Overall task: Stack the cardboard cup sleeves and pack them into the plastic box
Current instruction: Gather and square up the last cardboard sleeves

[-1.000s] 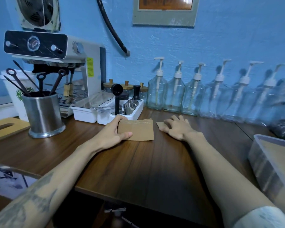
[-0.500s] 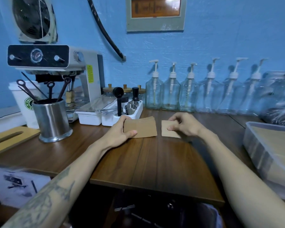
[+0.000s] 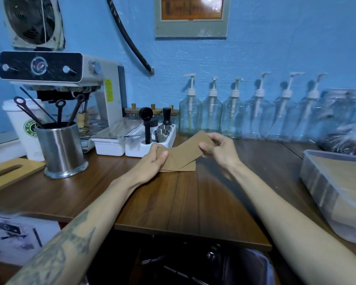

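A small stack of flat brown cardboard cup sleeves lies on the wooden table, and my left hand grips its left end, thumb on top. My right hand pinches one more sleeve by its right end and holds it tilted over the stack, its lower left corner near my left thumb. The clear plastic box stands at the right edge of the table, with brown sleeves inside it.
A steel utensil holder and an espresso machine stand at the left. White trays with coffee tools sit behind my left hand. Several glass pump bottles line the blue wall. The table's front edge runs below my forearms.
My right hand has lifted the single sleeve off the table and carried it left, over the stack. My left hand stays on the stack.
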`<action>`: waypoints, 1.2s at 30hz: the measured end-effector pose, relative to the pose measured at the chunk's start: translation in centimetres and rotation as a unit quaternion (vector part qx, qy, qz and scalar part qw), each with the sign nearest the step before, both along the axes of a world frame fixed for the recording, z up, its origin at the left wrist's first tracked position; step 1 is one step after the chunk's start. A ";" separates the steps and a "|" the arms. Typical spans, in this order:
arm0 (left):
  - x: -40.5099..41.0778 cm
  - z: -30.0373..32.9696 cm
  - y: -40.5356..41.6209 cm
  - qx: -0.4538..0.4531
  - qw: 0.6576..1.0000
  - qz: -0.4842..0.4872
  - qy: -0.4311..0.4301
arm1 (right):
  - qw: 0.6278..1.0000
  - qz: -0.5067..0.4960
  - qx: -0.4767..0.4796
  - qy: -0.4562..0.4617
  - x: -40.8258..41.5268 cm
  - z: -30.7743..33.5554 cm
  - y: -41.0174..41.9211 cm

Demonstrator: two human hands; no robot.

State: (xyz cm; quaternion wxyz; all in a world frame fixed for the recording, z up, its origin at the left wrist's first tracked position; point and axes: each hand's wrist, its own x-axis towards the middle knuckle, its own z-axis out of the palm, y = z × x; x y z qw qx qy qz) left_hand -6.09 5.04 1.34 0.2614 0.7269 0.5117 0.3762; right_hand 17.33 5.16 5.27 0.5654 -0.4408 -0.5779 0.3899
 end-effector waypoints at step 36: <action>0.5 -0.2 -0.5 0.077 0.995 -0.049 0.044 | 0.849 0.060 0.107 -0.514 -1.0 -2.4 0.1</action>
